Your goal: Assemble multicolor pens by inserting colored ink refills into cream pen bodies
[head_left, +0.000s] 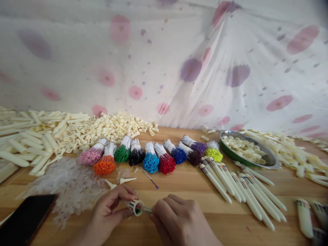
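Note:
My left hand point(111, 210) pinches a short cream slotted pen part point(135, 207) between thumb and fingers, its open end turned toward my right hand. Dark and coloured bits show in its slots and mouth. My right hand point(176, 218) is closed on thin ink refills point(146, 209) that run into that open end; their far ends are hidden in my fingers. Just beyond, a single purple-tipped refill point(151, 179) lies on the wooden table point(189, 188). Small cream tapered tips point(127, 180) lie near my left hand.
Bundles of coloured refills, such as the red bundle point(166, 162), stand in a row. Finished-looking multicolour pens point(246, 194) lie right. A green-sided metal bowl point(271, 163) holds slotted parts. Left are cream pen barrels point(33, 143), clear plastic pieces point(74, 188) and a phone point(25, 218).

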Available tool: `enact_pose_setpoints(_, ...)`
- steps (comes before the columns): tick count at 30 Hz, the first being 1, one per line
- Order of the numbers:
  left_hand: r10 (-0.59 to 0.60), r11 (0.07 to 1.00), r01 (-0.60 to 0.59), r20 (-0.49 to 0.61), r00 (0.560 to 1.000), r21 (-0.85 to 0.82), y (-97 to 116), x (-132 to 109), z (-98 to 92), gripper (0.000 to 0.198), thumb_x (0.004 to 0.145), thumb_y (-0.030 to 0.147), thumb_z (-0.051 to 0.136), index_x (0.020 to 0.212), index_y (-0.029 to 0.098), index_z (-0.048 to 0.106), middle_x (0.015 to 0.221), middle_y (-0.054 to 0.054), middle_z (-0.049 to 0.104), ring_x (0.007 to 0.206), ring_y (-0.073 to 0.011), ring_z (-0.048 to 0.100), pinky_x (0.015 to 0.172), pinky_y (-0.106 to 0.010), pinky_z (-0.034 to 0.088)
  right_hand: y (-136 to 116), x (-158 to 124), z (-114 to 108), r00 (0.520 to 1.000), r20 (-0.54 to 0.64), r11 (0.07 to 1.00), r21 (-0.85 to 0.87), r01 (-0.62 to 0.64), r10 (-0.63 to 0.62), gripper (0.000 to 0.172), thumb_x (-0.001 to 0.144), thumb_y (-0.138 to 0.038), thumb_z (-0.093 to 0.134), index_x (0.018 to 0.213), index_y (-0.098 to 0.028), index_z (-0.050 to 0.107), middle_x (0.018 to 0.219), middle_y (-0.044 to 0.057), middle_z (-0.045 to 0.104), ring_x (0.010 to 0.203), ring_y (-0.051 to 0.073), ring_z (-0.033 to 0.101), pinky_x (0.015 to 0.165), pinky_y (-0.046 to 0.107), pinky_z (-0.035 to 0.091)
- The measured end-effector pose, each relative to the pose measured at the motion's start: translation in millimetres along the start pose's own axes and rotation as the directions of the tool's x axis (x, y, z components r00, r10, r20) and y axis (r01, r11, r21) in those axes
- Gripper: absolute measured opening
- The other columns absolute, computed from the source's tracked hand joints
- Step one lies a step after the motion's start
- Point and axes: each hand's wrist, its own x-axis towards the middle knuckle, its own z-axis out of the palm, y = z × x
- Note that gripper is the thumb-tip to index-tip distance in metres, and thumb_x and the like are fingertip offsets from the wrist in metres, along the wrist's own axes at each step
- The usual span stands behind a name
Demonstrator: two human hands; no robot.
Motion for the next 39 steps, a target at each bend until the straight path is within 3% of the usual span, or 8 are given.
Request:
enact_pose_setpoints(3, 0.02, 1.0, -0.02, -0.007, 1.0, 0.021, -2, -2, -1.9, 0.023, 0.061, 0.005, 0.074, 0.07, 0.026, 0.071, 0.075, 0.003, 0.069, 0.073, -0.0126, 0.066, 0.068, -0.017, 0.05, 1, -1, 1, 1.0, 0.01, 1.0, 0.004, 0.012, -0.012, 0.033, 0.089, -0.008, 0.036, 0.062, -0.016, 0.052, 0.052, -0.002, 0.051, 0.045, 0.01, 0.045, 0.042, 0.024, 0.03)
enact_pose_setpoints(10, 0.009, 0.999, -0.009, 0.001, 1.0, 0.031, -2, -3, -1.7, 0.022, 0.061, 0.004, 0.073, 0.07, 0.025, 0.071, 0.075, 0.002, 0.07, 0.075, -0.014, 0.066, 0.069, -0.018, 0.05, 8, -7, 13, 0.994, -0.113, 1.0, 0.026, 0.015, -0.012, 0.031, 0.088, -0.01, 0.035, 0.06, -0.019, 0.046, 0.049, -0.003, 0.047, 0.043, 0.01, 0.04, 0.041, 0.024, 0.023)
enact_pose_setpoints(17, -0.073, 0.997, 0.073, -0.016, 0.997, -0.013, 0, 0, -0.4, 0.021, 0.057, 0.005, 0.075, 0.066, 0.024, 0.071, 0.072, 0.002, 0.07, 0.073, -0.0147, 0.066, 0.068, -0.02, 0.051, 7, 0, -3, 0.997, -0.045, 0.998, -0.036, 0.056, -0.058, 0.032, 0.089, -0.01, 0.036, 0.061, -0.018, 0.048, 0.052, -0.004, 0.05, 0.045, 0.009, 0.043, 0.041, 0.025, 0.026)
enact_pose_setpoints(23, -0.116, 0.993, 0.116, -0.022, 0.993, -0.005, 0, -2, -1.3, 0.021, 0.056, 0.005, 0.075, 0.065, 0.023, 0.071, 0.072, 0.001, 0.07, 0.074, -0.0152, 0.065, 0.068, -0.02, 0.05, 9, 0, -3, 0.993, -0.11, 0.999, -0.028, 0.043, -0.046, 0.035, 0.092, -0.012, 0.032, 0.06, -0.019, 0.046, 0.049, -0.004, 0.048, 0.042, 0.009, 0.04, 0.04, 0.025, 0.024)
enact_pose_setpoints(30, -0.089, 0.996, 0.089, 0.015, 0.996, -0.019, 1, 0, 1.6, 0.022, 0.056, 0.002, 0.074, 0.065, 0.023, 0.071, 0.071, 0.001, 0.07, 0.071, -0.0147, 0.065, 0.066, -0.02, 0.051, 6, 1, -11, 0.999, 0.039, 0.999, -0.028, 0.038, -0.037, 0.028, 0.088, -0.009, 0.039, 0.063, -0.018, 0.049, 0.055, -0.004, 0.053, 0.047, 0.009, 0.045, 0.043, 0.024, 0.028)
enact_pose_setpoints(39, -0.078, 0.996, 0.08, 0.056, 0.995, -0.029, 2, -2, 4.3, 0.026, 0.058, -0.001, 0.071, 0.068, 0.023, 0.072, 0.071, 0.002, 0.071, 0.07, -0.0141, 0.066, 0.065, -0.021, 0.051, 1, -1, -11, 0.994, 0.109, 1.0, -0.012, -0.024, 0.025, 0.022, 0.082, -0.007, 0.047, 0.063, -0.017, 0.05, 0.055, -0.003, 0.054, 0.049, 0.009, 0.047, 0.045, 0.024, 0.029)
